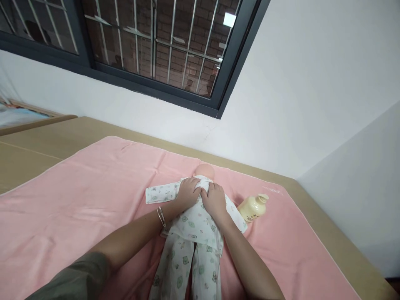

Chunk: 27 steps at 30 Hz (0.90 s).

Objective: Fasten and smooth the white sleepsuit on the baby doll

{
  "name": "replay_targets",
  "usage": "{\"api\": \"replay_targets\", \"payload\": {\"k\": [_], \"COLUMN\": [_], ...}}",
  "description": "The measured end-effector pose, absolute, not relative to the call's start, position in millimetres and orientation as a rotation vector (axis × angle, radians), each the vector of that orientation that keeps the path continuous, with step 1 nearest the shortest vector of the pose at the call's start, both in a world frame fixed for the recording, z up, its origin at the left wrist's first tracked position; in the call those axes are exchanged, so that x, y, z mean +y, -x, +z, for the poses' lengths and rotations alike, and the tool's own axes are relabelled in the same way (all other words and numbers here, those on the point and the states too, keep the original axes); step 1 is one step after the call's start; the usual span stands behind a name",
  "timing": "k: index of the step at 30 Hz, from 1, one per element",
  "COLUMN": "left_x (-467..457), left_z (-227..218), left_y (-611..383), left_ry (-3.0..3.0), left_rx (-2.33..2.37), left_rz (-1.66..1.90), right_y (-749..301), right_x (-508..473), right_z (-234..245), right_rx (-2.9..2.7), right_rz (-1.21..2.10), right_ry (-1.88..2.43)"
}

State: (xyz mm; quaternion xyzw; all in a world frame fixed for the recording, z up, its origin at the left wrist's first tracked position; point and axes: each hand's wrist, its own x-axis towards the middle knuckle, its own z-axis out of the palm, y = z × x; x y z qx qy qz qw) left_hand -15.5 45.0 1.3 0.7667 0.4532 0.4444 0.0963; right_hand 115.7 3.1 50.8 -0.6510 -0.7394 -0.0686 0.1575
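Observation:
A doll with a smooth pinkish head (pixel 204 170) lies on its back, dressed in a white long-sleeved top (pixel 195 221) and matching trousers (pixel 181 260) with small green bear prints. My left hand (pixel 188 193) rests on the left side of the doll's upper chest, fingers laid over the cloth toward its shoulder. Opposite it, my right hand (pixel 215 202) lies on the other side of the chest, with the two thumbs close together near the collar. One sleeve (pixel 162 193) stretches out flat to the left. The other slants down to the right, partly behind my right forearm.
Beneath the doll spreads a pink blanket (pixel 78 208) on a wooden surface (pixel 34 160). A pale yellow pump bottle (pixel 253 207) stands tilted in view just right of the doll. Behind are a white wall (pixel 296 83) and a dark-framed window (pixel 150 87) with bars.

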Motion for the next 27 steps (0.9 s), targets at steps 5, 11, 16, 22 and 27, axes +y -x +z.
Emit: {"api": "replay_targets", "payload": {"k": [5, 11, 16, 22, 27], "left_x": [32.9, 31.8, 39.0, 32.1, 36.8], "left_z": [6.6, 5.8, 0.9, 1.8, 1.9], "left_y": [13.7, 12.6, 13.7, 14.7, 13.9], "left_ry": [-2.315, -2.293, -2.392, -2.329, -2.309], "left_rx": [1.46, 1.549, 1.275, 1.392, 1.461], "left_rz": [1.364, 1.358, 1.335, 1.392, 1.316], "right_y": [-116.6, -135.8, -133.7, -113.5, -126.7], "right_x": [-20.0, -16.7, 0.0, -25.8, -20.4], "right_z": [54.5, 62.9, 54.4, 59.6, 60.1], "right_rx": [-2.22, -2.274, -2.318, -2.286, -2.269], "right_rz": [-0.285, -0.106, 0.011, -0.152, -0.046], "right_ry": [1.861, 1.945, 1.831, 1.864, 1.917]}}
